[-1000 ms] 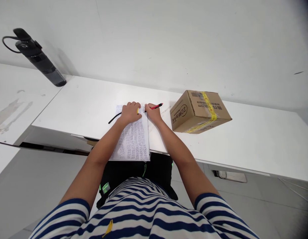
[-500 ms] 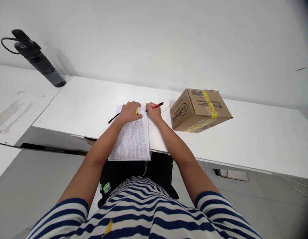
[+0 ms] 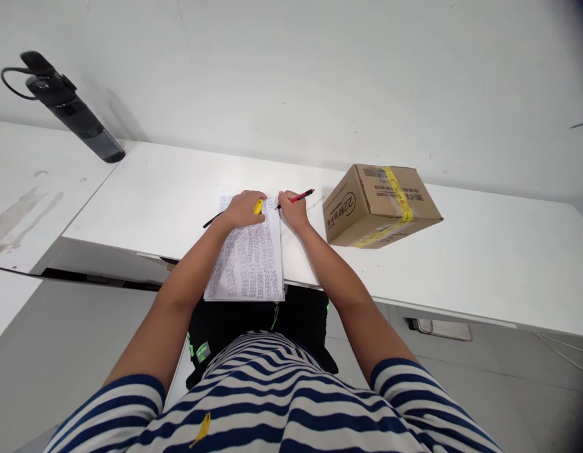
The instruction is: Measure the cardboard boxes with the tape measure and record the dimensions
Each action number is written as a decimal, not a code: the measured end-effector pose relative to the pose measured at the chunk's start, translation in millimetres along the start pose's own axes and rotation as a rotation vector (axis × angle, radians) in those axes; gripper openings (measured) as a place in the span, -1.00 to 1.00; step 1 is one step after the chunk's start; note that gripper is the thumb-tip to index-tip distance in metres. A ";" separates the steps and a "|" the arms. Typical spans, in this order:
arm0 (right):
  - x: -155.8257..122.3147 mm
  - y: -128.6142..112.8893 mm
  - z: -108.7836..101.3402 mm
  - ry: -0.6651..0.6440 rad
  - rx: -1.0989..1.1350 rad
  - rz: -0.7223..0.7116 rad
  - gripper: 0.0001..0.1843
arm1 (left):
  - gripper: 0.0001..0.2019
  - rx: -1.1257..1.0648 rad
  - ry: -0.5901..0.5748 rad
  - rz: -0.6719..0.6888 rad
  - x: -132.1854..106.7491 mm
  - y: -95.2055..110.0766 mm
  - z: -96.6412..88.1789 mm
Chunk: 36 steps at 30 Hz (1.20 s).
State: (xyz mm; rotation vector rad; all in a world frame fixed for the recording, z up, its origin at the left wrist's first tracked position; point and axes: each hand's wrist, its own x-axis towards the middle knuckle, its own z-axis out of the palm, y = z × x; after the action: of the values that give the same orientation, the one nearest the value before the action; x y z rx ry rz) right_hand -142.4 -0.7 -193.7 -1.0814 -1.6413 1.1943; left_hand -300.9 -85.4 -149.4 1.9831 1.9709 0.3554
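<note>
A sheet of paper, densely covered in handwriting and with more sheets under it, lies at the table's front edge and hangs slightly over it. My left hand rests on its upper part, fingers curled around a slim object with a yellow end. A thin black end sticks out on the hand's other side; the palm hides the middle, so its kind is unclear. At the paper's upper right edge, my right hand is closed around a red and black pen, its tip pointing down at the sheet.
Right of my right forearm stands a cardboard box with yellow tape. A dark bottle with a loop handle stands at the far left by the wall. The white table runs along the wall, and a black bag-like item lies below its front edge.
My left hand has shifted slightly left, showing more of the yellow end. The right hand and pen have moved a little to the right. The view has tilted slightly.
</note>
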 end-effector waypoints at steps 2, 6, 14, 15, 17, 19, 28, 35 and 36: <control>-0.1 -0.5 0.1 0.022 -0.001 -0.003 -0.63 | -0.42 0.013 0.019 -0.005 -1.8 1.2 1.5; -0.5 -1.2 0.4 -0.010 -0.007 -0.005 -0.63 | -0.45 0.009 0.046 -0.018 -2.6 2.5 4.3; -2.1 -2.7 -0.8 -0.011 0.027 -0.007 -0.63 | -0.44 -0.005 0.071 -0.019 -0.5 3.8 5.5; -2.2 -2.8 -1.0 -0.020 0.034 -0.014 -0.63 | -0.42 -0.008 0.081 -0.013 -0.7 4.3 5.8; -2.2 -2.8 -1.1 -0.001 0.042 -0.011 -0.63 | -0.39 -0.017 0.098 -0.007 -1.2 5.3 6.5; -2.4 -2.4 -0.5 0.047 0.027 0.004 -0.62 | -0.39 -0.028 0.107 -0.011 -1.7 6.4 7.0; -1.9 -0.1 3.4 0.075 -0.031 0.004 -0.58 | -0.53 -0.043 0.120 -0.022 -2.0 7.6 8.2; -1.0 -3.1 -1.8 0.018 0.023 0.016 -0.61 | -0.62 -0.057 0.089 -0.112 -0.6 12.0 3.1; -0.7 -3.4 -2.0 0.032 0.029 0.021 -0.62 | -0.62 -0.057 0.091 -0.113 -0.5 12.3 2.8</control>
State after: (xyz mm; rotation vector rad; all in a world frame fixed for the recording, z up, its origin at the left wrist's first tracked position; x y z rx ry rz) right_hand -140.9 -1.4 -190.1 -1.0966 -1.5872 1.2049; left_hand -288.5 -86.0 -147.1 1.8418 2.0934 0.4754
